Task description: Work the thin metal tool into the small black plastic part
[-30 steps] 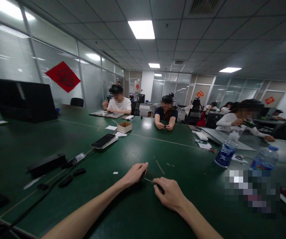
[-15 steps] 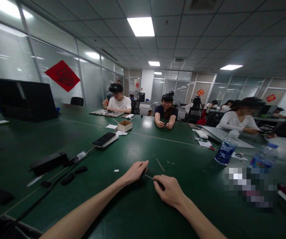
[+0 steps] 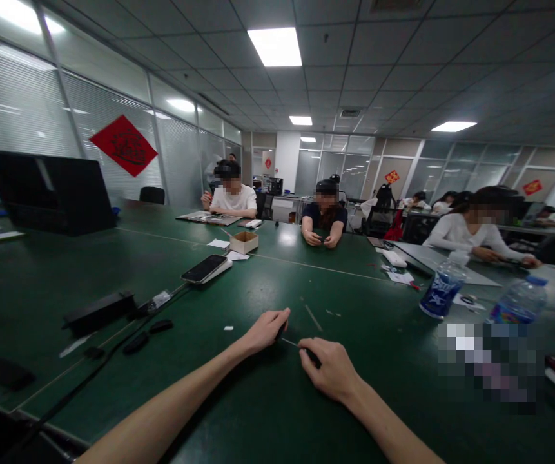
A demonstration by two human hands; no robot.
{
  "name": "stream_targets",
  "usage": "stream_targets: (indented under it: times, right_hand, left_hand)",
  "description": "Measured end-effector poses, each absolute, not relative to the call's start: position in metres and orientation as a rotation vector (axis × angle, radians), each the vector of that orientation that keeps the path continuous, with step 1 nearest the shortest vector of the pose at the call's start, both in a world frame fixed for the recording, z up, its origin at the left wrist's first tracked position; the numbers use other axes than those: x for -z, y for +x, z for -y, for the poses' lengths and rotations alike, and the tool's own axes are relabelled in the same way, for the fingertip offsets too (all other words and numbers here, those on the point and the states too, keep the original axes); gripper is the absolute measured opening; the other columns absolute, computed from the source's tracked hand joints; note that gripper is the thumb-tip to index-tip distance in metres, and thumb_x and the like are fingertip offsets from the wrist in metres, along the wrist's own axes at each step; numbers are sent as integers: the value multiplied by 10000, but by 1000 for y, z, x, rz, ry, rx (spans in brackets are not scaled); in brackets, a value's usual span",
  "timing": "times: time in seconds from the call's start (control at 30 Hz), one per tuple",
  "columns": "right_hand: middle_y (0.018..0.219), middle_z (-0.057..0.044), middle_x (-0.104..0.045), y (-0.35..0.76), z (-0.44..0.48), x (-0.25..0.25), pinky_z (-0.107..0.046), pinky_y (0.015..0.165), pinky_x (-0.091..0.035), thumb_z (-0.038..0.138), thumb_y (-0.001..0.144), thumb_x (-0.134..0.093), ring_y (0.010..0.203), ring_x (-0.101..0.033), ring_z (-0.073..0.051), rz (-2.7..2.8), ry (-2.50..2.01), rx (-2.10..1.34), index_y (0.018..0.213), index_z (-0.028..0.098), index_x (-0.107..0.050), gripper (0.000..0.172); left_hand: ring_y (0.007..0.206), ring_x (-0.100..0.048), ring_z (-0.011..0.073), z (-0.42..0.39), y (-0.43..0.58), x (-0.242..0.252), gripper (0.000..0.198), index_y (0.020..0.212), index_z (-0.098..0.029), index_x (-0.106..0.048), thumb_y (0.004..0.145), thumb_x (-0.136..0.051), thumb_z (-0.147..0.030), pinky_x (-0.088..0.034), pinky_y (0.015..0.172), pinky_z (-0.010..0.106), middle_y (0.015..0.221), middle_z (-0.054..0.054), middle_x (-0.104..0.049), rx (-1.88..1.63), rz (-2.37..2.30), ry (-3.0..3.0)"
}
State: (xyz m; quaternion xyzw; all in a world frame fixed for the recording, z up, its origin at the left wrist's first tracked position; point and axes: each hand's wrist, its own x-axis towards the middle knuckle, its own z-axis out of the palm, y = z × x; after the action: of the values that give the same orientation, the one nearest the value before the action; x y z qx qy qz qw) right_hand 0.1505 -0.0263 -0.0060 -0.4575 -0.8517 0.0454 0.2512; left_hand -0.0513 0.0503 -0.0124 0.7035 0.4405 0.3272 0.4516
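Observation:
Both my hands are low over the green table (image 3: 258, 399), close together near the middle. My left hand (image 3: 265, 330) is closed on a small black object (image 3: 281, 331), mostly covered by the fingers. My right hand (image 3: 329, 366) wraps round the dark handle of what looks like a screwdriver (image 3: 289, 342). Its thin pale shaft spans the gap from the right fingers to the black object. Whether the tip enters that object or only touches it, I cannot tell. A small white scrap (image 3: 228, 328) lies left of my left hand.
Left on the table are a phone (image 3: 205, 269), a long black case (image 3: 99, 312), small black pieces (image 3: 136, 343) and a cable. A small open box (image 3: 244, 242) stands farther back. Two bottles (image 3: 442, 287) stand at right. People sit across the table and at the right.
The view has shifted slightly, so table items appear a little farther right. Another person's hand at the left edge has left view. My hands keep the same hold.

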Motion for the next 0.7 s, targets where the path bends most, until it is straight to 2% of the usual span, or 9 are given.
stream_targets:
  times: [0.7]
  right_hand:
    - [809,-10,-634,150,27,5,-242,687,-418,311,926,-401,703,-586,-127,2318,-1243,-118,1032,241,-614,248]
  left_hand:
    - [517,-394,110,-48,-50,10,611,685,-152,-518,845,-257,-681,-285,478,211,554,-27,-403,-791,-1086,1762]
